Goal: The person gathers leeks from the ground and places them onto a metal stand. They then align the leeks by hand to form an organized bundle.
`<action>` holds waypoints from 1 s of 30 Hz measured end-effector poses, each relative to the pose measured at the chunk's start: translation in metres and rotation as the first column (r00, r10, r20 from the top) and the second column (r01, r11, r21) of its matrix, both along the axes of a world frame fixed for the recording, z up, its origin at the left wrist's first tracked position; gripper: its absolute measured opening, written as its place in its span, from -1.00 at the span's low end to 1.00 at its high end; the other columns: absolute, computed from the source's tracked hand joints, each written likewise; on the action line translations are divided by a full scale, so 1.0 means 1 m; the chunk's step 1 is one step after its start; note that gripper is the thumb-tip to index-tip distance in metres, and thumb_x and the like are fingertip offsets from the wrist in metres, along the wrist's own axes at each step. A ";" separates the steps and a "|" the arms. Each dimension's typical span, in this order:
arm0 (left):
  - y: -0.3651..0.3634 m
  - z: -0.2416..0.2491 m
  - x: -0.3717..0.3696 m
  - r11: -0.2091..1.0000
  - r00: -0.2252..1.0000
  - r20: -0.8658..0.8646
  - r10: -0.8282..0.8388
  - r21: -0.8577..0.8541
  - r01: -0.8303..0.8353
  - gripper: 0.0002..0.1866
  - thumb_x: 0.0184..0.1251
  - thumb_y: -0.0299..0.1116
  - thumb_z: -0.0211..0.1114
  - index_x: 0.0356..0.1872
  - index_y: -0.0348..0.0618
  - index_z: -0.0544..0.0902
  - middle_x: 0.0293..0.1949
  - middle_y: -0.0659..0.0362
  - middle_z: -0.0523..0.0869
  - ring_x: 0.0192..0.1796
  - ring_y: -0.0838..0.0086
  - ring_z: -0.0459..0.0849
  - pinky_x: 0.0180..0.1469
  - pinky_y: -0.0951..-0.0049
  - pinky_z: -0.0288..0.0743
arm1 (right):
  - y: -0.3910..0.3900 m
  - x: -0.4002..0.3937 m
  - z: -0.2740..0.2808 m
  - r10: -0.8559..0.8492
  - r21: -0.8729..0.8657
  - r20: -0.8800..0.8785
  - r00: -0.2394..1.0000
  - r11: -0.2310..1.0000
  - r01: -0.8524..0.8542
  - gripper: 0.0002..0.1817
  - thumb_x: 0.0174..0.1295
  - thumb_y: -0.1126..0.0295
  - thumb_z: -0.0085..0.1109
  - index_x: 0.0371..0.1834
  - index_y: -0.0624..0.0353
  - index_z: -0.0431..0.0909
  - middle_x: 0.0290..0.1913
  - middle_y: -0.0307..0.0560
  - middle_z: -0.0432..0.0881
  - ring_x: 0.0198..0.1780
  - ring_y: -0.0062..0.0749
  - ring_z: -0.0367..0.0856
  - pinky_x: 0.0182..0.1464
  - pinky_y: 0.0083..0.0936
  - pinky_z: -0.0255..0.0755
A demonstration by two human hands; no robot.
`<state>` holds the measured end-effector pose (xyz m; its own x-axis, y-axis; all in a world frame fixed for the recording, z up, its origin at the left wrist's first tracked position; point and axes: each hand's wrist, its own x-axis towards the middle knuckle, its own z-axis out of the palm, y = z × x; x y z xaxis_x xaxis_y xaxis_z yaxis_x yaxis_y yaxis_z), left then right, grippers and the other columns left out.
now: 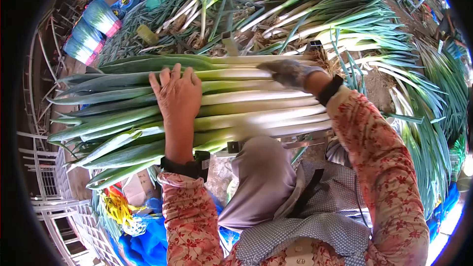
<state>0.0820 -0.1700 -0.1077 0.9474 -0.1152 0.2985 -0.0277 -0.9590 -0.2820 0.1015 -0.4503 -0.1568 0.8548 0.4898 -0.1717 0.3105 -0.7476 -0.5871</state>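
Observation:
A thick bundle of leeks (231, 103) lies crosswise in front of me, dark green leaves to the left and white stalks to the right. My left hand (176, 93) rests flat on top of the bundle near its middle, fingers spread over the leaves. My right hand (290, 72), in a grey glove, presses on the white stalks at the bundle's far upper side. Both sleeves are red floral fabric with black wrist straps.
More leeks (315, 15) lie heaped on the ground beyond the bundle and down the right side. Rolls of blue-green tape (93, 29) sit at upper left. White wire crates (49, 177) stand at left; yellow ties (118, 207) and blue plastic lie below.

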 end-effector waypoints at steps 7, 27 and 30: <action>0.001 0.001 0.008 0.994 0.991 -0.126 -0.048 -0.104 0.035 -0.68 0.39 -0.19 -0.06 -0.22 -0.02 0.68 0.01 0.19 0.66 0.22 0.33 0.49 0.41 0.01 0.03 | -0.063 -0.004 -0.039 -0.149 -0.039 -0.008 0.989 0.988 0.148 -0.55 0.24 0.36 0.07 0.22 -0.21 0.49 0.05 0.07 0.61 0.06 -0.04 0.59 0.17 -0.30 0.40; 0.010 -0.008 0.007 0.979 0.992 -0.055 -0.115 -0.178 0.104 -0.70 0.30 -0.26 0.02 -0.12 -0.18 0.62 0.09 0.13 0.62 0.33 0.31 0.38 0.45 0.06 0.01 | -0.047 0.000 -0.022 0.088 -0.115 0.110 0.990 0.990 -0.075 -0.48 0.25 0.36 0.05 0.33 -0.05 0.36 0.24 0.03 0.50 0.26 -0.11 0.47 0.27 -0.33 0.34; 0.010 -0.008 0.006 0.978 0.991 -0.068 -0.112 -0.184 0.098 -0.67 0.30 -0.29 0.02 -0.02 -0.20 0.58 0.08 0.11 0.62 0.33 0.29 0.38 0.45 0.06 0.01 | 0.014 0.002 0.005 -0.002 0.180 -0.115 0.993 0.983 0.023 -0.50 0.27 0.30 0.13 0.30 0.09 0.37 0.24 0.09 0.48 0.28 -0.11 0.42 0.33 -0.33 0.25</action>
<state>0.0878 -0.1603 -0.1160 0.9540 -0.1665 0.2495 -0.1460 -0.9843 -0.0987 0.1039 -0.4365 -0.1520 0.8413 0.5107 -0.1773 0.2252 -0.6292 -0.7439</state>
